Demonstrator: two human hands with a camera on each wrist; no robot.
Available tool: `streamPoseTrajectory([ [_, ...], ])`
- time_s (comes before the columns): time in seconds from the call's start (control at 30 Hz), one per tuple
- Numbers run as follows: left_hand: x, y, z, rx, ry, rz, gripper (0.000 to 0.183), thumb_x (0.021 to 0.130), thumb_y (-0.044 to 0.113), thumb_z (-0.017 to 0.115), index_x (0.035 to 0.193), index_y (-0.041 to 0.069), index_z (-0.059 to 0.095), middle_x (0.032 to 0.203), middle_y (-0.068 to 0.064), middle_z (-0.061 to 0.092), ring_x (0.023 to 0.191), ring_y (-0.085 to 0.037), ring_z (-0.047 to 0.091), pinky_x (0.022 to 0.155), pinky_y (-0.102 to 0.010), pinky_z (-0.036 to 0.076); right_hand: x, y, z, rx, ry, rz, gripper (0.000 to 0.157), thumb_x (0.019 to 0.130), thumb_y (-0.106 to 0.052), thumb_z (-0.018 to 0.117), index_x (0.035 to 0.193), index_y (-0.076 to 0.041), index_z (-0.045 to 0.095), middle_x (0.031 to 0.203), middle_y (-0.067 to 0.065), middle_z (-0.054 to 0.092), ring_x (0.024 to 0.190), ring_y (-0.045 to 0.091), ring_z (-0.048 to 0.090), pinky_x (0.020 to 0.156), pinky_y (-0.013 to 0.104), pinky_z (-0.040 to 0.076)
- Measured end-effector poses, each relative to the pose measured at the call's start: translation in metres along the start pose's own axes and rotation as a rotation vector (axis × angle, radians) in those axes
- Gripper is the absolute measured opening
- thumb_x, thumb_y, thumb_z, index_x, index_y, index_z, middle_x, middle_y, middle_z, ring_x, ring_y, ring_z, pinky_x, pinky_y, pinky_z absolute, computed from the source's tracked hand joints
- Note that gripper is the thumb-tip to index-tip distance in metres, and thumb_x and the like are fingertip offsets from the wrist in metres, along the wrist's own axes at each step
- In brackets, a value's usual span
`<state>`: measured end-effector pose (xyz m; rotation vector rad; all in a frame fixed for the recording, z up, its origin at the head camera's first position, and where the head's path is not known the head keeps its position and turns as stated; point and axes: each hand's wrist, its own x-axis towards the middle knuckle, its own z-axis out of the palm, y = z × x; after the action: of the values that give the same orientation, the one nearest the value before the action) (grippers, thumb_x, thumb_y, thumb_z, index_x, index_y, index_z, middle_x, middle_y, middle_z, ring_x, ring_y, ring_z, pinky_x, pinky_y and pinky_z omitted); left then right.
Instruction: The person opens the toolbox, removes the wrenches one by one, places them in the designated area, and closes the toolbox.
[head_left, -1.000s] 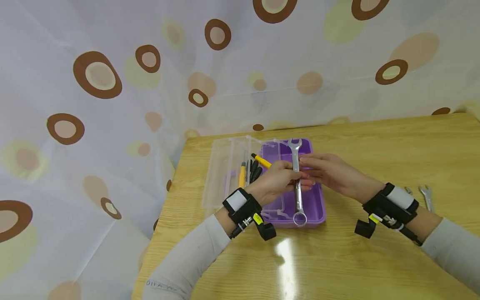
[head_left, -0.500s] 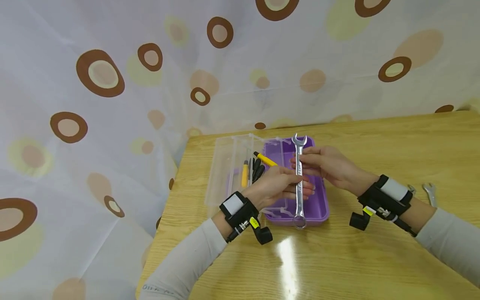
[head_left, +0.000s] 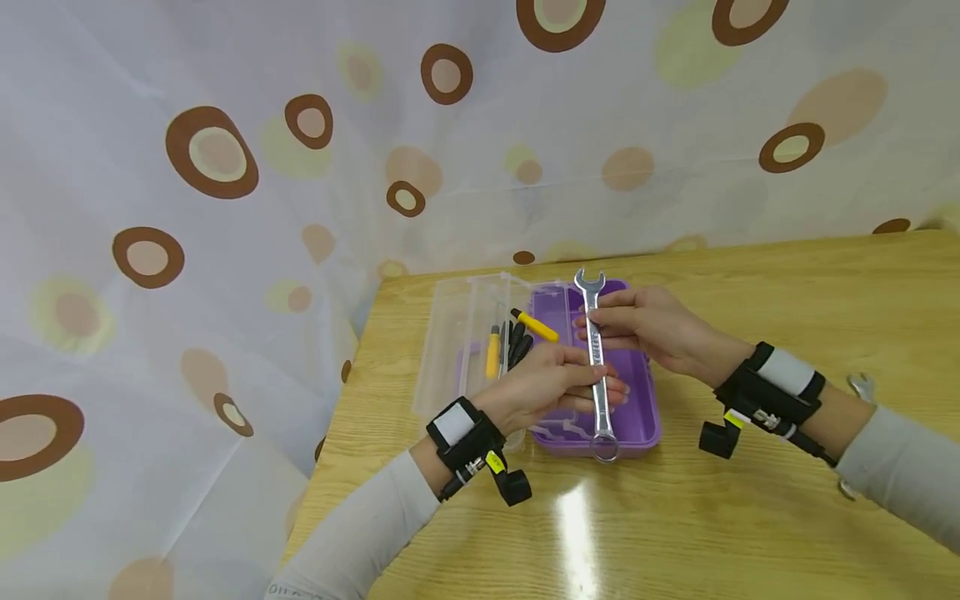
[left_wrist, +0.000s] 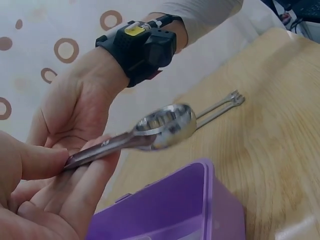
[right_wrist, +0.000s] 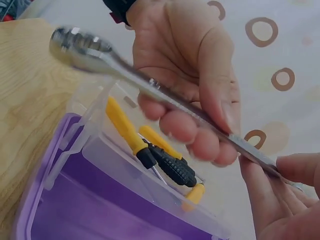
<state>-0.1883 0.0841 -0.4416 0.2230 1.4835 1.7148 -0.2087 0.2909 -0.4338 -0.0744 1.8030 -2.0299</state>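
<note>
A shiny combination wrench [head_left: 602, 408] is held up over the purple box [head_left: 643, 417], open end away from me and ring end toward me. My left hand [head_left: 542, 381] pinches its shank around the middle, thumb on top and fingers beneath. Nearer the open end, my right hand [head_left: 663, 329] pinches the shank between thumb and fingers. In the right wrist view the left thumb and curled fingertips lie along the wrench [right_wrist: 135, 75], and my right hand [right_wrist: 287, 195] grips its far end. The ring end stands free in the left wrist view.
A clear plastic tray [head_left: 442, 342] extends from the box's left side. It holds yellow-handled screwdrivers [head_left: 492, 354] and black-handled tools [head_left: 519, 348]. Two smaller wrenches [left_wrist: 218, 107] lie on the wooden table [head_left: 720, 517] at the right. A patterned curtain [head_left: 480, 142] hangs behind.
The right hand has come left onto the upper shank, its thumb now on the wrench. My left hand has slid slightly lower, and the wrench tilts a little more.
</note>
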Motion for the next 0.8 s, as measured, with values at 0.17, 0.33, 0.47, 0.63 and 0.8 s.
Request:
streamPoseTrajectory([
  [0.17, -0.007, 0.002, -0.001, -0.002, -0.04, 0.004, 0.019, 0.106, 0.003, 0.059, 0.114, -0.012, 0.067, 0.114, -0.029, 0.074, 0.108, -0.034, 0.075, 0.093, -0.039, 0.06, -0.002, -0.005, 0.002, -0.009, -0.038, 0.025, 0.027, 0.105, -0.002, 0.06, 0.126, 0.015, 0.059, 0.102, 0.005, 0.079, 0.096, 0.016, 0.077, 0.089, 0.029, 0.061],
  [0.33, -0.01, 0.003, -0.003, -0.007, -0.056, 0.007, 0.022, 0.107, 0.004, 0.058, 0.117, -0.013, 0.068, 0.111, -0.026, 0.075, 0.101, -0.026, 0.077, 0.088, -0.034, 0.062, -0.002, -0.01, 0.004, -0.038, -0.072, 0.066, 0.014, 0.105, -0.002, 0.061, 0.112, 0.007, 0.069, 0.101, 0.009, 0.079, 0.096, 0.016, 0.078, 0.087, 0.029, 0.061],
  [0.47, -0.009, 0.002, -0.003, -0.014, -0.057, 0.014, 0.024, 0.108, 0.004, 0.056, 0.12, -0.014, 0.065, 0.118, -0.03, 0.072, 0.108, -0.029, 0.076, 0.091, -0.035, 0.06, -0.001, -0.011, 0.004, -0.065, -0.084, 0.076, 0.019, 0.105, -0.003, 0.06, 0.117, 0.011, 0.065, 0.1, 0.009, 0.079, 0.096, 0.016, 0.078, 0.088, 0.03, 0.061],
  [0.63, -0.009, 0.001, -0.003, -0.032, -0.054, 0.026, 0.025, 0.108, 0.003, 0.055, 0.123, -0.015, 0.064, 0.126, -0.036, 0.066, 0.119, -0.039, 0.069, 0.098, -0.041, 0.055, 0.0, -0.012, 0.004, -0.056, -0.095, 0.086, 0.018, 0.106, -0.003, 0.059, 0.114, 0.009, 0.07, 0.098, 0.008, 0.079, 0.095, 0.018, 0.078, 0.089, 0.03, 0.06],
  [0.8, -0.009, 0.001, -0.003, -0.034, -0.058, 0.03, 0.03, 0.108, 0.002, 0.054, 0.129, -0.019, 0.059, 0.124, -0.034, 0.068, 0.105, -0.026, 0.076, 0.093, -0.037, 0.058, 0.0, -0.014, 0.003, -0.041, -0.104, 0.093, 0.018, 0.107, -0.003, 0.057, 0.106, 0.003, 0.074, 0.097, 0.009, 0.079, 0.094, 0.018, 0.078, 0.087, 0.029, 0.061],
])
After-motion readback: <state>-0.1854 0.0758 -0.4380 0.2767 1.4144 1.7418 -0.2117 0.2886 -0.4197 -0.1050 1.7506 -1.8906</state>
